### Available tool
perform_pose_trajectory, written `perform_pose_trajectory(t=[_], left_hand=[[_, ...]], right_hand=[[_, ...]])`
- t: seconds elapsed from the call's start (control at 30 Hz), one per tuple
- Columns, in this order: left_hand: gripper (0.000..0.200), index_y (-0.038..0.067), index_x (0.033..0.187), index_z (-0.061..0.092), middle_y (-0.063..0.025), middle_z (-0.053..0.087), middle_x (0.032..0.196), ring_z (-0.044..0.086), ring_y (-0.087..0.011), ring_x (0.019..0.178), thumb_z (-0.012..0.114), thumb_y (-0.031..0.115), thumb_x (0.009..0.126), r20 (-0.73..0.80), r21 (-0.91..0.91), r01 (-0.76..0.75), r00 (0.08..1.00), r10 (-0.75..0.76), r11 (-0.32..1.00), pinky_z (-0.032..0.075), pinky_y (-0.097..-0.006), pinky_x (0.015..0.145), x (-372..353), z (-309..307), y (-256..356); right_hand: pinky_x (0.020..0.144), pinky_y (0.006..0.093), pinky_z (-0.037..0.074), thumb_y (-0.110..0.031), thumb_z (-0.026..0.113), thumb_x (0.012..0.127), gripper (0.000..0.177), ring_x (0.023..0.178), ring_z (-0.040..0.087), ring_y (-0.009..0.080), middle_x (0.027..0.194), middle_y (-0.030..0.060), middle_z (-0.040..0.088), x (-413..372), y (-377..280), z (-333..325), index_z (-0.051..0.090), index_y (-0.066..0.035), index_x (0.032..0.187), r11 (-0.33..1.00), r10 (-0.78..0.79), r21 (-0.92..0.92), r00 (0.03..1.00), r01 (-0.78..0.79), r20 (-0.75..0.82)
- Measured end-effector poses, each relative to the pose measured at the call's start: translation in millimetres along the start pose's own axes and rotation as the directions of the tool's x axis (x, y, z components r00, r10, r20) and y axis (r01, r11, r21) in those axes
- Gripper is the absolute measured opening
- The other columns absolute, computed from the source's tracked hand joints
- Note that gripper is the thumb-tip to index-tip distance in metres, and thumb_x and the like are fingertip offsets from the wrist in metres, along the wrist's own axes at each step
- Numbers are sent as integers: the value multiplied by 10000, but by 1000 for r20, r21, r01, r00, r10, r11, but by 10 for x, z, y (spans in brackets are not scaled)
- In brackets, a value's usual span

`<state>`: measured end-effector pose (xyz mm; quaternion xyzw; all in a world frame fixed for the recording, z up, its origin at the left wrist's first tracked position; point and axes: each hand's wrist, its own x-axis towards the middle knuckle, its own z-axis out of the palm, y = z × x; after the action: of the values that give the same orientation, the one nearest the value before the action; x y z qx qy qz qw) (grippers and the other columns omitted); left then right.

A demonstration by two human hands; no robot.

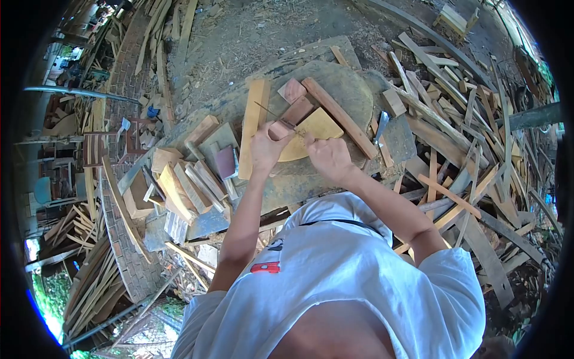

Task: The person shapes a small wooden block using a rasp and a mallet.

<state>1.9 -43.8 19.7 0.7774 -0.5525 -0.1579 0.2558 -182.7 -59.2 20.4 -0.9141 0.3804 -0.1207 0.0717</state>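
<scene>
The left hand point(267, 148) is closed around a small pinkish block point(280, 130), thumb and fingers pinching it from both sides just above the yellow fan-shaped piece point(318, 127). The right hand point(328, 157) is curled, knuckles up, with its fingertips at the near edge of that yellow piece; whether it grips anything cannot be told. A thin metal strip point(270, 110) runs from the block up and to the left, and which hand steadies it is unclear. The yellow piece lies flat on a round, worn work block point(344, 84). Just beyond the hands sit a brown block point(298, 110) and a pink square offcut point(292, 90). A pale plank point(253, 127) lies to the left of the hands and a long reddish slat point(338, 117) slants to their right. A grey slab point(399, 139) rests at the block's right edge. Cut blocks point(179, 182) are heaped on the left, and a scrap pile point(466, 149) of thin strips spreads well to the right
</scene>
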Motion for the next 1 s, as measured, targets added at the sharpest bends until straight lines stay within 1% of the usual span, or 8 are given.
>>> perform_pose_trajectory(t=[0.07, 0.2, 0.5, 0.63, 0.73, 0.83, 0.9, 1.0], left_hand=[[511, 48, 1033, 643, -177, 670, 894, 662, -318, 825, 809, 322, 635, -34, -19, -23, 999, 22, 1000, 525, -383, 738, -41, 36, -38], [505, 51, 1041, 641, -179, 670, 889, 663, -328, 807, 815, 279, 625, -121, -42, -18, 993, 13, 999, 531, -383, 729, -129, 85, -75], [473, 74, 1069, 631, -182, 664, 928, 652, -339, 841, 783, 211, 642, -110, 18, -11, 994, 13, 1000, 525, -400, 764, -150, 48, 67], [459, 52, 1062, 630, -179, 661, 973, 652, -329, 875, 788, 188, 653, -105, 34, -151, 982, 154, 988, 525, -381, 776, -223, 156, 80], [458, 51, 1074, 628, -169, 654, 1022, 644, -322, 920, 782, 184, 665, -152, 43, -131, 979, 136, 990, 516, -371, 803, -220, 170, 163], [489, 47, 1083, 623, -168, 656, 1030, 642, -320, 936, 796, 217, 658, -105, -18, 4, 994, -5, 1000, 512, -373, 813, -289, 139, 115], [496, 47, 1086, 621, -170, 655, 1027, 643, -323, 932, 798, 217, 655, -103, -19, -35, 994, 32, 999, 510, -378, 815, -253, 145, 68], [501, 47, 1085, 621, -176, 656, 1017, 644, -327, 921, 799, 223, 651, -80, 15, -66, 995, 67, 998, 510, -384, 814, -176, 141, 126]], right_hand=[[492, 355, 513, -107, 487, 825, 120, 603, 672, 244, 658, 109, 659, 38, -33, -129, 536, -50, 918, 1000, 27, 8, 993, -28, 118], [526, 367, 521, -115, 485, 834, 112, 641, 678, 262, 687, 117, 667, 212, -67, -114, 523, -47, 914, 993, 63, 88, 987, -76, 146], [560, 372, 534, -116, 487, 848, 122, 690, 687, 279, 733, 131, 676, 180, -134, -163, 518, -35, 932, 996, 69, 40, 954, -84, 292], [564, 392, 539, -120, 470, 855, 126, 689, 687, 287, 740, 142, 676, 220, 94, 157, 526, -39, 934, 988, 133, 43, 965, -146, 226], [562, 401, 540, -125, 461, 859, 140, 686, 687, 287, 735, 143, 674, 194, 78, 42, 534, -38, 943, 982, 172, 51, 969, -183, 177], [554, 396, 538, -125, 459, 859, 157, 683, 686, 282, 729, 140, 673, 95, 68, -166, 544, -35, 956, 976, 185, 78, 961, -205, 204], [549, 392, 537, -124, 459, 858, 164, 681, 686, 279, 726, 138, 672, 100, 63, -172, 548, -34, 963, 971, 199, 97, 966, -216, 167], [534, 391, 530, -129, 467, 854, 173, 655, 682, 271, 713, 134, 670, 21, 11, -111, 551, -39, 976, 995, 93, 27, 973, -101, 209]])
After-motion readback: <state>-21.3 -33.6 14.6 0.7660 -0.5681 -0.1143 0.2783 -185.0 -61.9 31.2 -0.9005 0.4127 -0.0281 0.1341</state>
